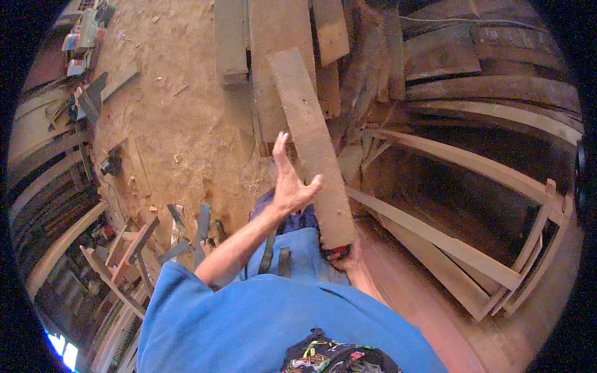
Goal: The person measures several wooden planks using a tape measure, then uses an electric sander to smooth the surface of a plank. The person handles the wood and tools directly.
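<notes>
A long rough wooden plank (309,137) slants in front of me, its far end over other boards and its near end close to my body. Beside its left edge is my left hand (293,189), fingers and thumb spread apart; the thumb tip overlaps the plank, but whether it touches is unclear. At the near end, my right hand (346,256) is closed around the plank's lower corner, its fingers partly hidden. A small red and black object (337,251) shows by that hand, too covered to name.
Wide boards (280,31) lie ahead beneath the plank. To the right stands a wooden frame (435,230), with stacked timber (491,87) beyond it. Sawdust covers the floor (180,118) to the left. Wooden trestle-like pieces (124,261) and offcuts stand at lower left.
</notes>
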